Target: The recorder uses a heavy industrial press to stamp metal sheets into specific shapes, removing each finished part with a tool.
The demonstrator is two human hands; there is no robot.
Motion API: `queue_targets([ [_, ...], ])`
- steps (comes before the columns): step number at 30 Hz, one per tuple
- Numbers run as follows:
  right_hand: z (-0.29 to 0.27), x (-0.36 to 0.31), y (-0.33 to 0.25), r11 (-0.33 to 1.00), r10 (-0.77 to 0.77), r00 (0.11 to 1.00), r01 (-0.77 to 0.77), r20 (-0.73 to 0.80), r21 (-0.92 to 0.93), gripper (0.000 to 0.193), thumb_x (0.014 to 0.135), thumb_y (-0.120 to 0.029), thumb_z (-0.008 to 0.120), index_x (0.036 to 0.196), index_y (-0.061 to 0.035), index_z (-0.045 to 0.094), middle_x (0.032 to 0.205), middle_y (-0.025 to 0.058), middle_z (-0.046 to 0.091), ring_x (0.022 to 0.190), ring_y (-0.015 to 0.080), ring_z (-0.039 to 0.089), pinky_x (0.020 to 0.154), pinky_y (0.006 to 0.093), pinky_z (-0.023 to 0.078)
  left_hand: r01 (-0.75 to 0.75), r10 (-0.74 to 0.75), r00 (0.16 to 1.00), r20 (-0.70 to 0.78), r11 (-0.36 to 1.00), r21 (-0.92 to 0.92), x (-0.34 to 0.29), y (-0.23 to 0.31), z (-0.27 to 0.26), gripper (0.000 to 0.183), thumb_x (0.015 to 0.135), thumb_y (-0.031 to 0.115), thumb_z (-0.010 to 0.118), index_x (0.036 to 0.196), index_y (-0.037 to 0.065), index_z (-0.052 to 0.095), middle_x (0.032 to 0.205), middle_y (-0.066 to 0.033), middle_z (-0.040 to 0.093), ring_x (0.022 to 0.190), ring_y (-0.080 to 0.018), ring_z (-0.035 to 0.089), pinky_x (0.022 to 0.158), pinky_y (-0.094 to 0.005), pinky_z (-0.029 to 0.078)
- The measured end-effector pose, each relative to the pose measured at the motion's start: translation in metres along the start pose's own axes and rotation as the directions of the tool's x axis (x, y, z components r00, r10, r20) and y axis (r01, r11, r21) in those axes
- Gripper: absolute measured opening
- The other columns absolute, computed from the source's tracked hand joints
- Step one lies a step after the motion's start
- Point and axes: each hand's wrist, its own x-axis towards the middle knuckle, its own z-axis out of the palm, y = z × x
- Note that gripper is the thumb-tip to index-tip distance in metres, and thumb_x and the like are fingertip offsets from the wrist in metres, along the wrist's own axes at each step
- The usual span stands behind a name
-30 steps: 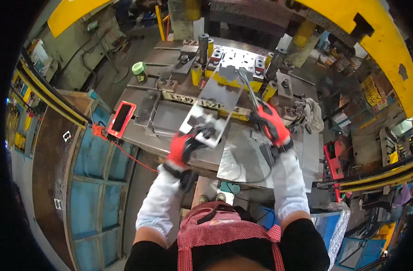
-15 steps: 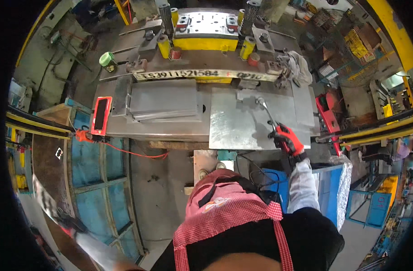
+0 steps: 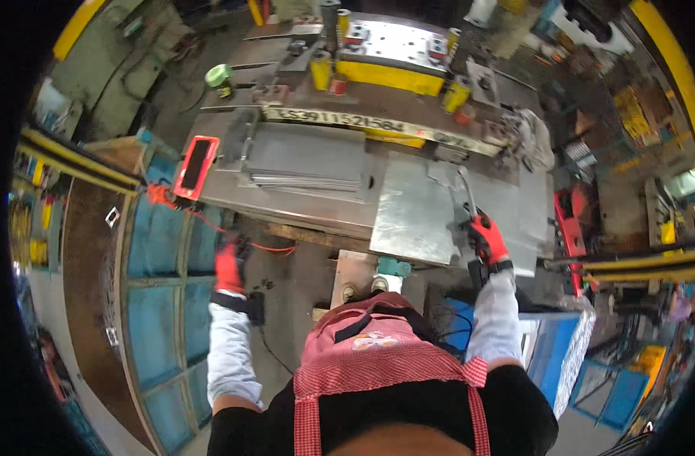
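My right hand (image 3: 487, 242), in a red and black glove, grips the handle of a hand tool (image 3: 467, 188) with a slim shiny metal shaft. Its exact kind is unclear. The tool's far end is over a flat metal sheet (image 3: 413, 209) at the right of the press table. My left hand (image 3: 230, 266), also gloved, is in the air left of my apron, between the table and a blue-panelled crate (image 3: 159, 243). Motion smears its fingers, and no object shows in it. A stack of grey metal sheets (image 3: 306, 156) lies on the table's left half.
Behind the sheets stands a die (image 3: 389, 74) with yellow posts. A red-framed device (image 3: 196, 167) lies at the table's left corner, near a green-lidded jar (image 3: 219, 77). Grey rags (image 3: 531, 140) hang at the right. Yellow-black bars (image 3: 644, 267) flank both sides; a blue bin (image 3: 549, 349) stands right.
My left hand has come from the far lower left toward the table; the metal piece it held no longer shows in it. My right hand still grips the tool. The view has tilted.
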Motion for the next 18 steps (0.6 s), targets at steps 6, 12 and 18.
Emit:
queue_targets([
  [6,0.070,-0.004,-0.044,0.976,-0.107,0.934,0.164,0.341,-0.144,0.061,0.076,-0.013,0.062,0.130,-0.0053,0.036,0.093,0.0051,0.058,0.071,0.0098,0.051,0.060,0.0237,0.044,-0.018,-0.062,0.954,0.293,0.965,0.260,-0.079,-0.005,0.118,0.040,0.086,0.020,0.055,0.120,0.001,0.049,0.106,-0.0137,0.060,0.096,-0.0217,0.059,0.080,-0.0333,0.049],
  [12,0.115,0.115,-0.069,0.931,-0.162,0.828,0.308,0.537,-0.194,0.022,0.073,-0.014,0.065,0.088,-0.0031,0.054,0.076,-0.0034,0.052,0.068,0.0066,0.045,0.061,0.0242,0.041,0.158,-0.229,0.860,0.457,0.969,0.187,-0.067,-0.012,0.167,0.039,0.089,0.018,0.050,0.122,0.000,0.046,0.114,-0.0131,0.056,0.098,-0.0230,0.058,0.085,-0.0333,0.046],
  [18,0.124,0.097,-0.092,0.935,-0.048,0.814,0.240,0.579,-0.260,0.026,0.074,-0.011,0.065,0.097,-0.0036,0.054,0.075,-0.0031,0.053,0.064,0.0053,0.047,0.052,0.0230,0.040,0.396,-0.137,0.760,0.636,0.873,-0.285,-0.047,-0.002,0.212,0.045,0.092,0.031,0.042,0.123,0.000,0.043,0.120,-0.0145,0.052,0.107,-0.0263,0.053,0.093,-0.0381,0.042],
])
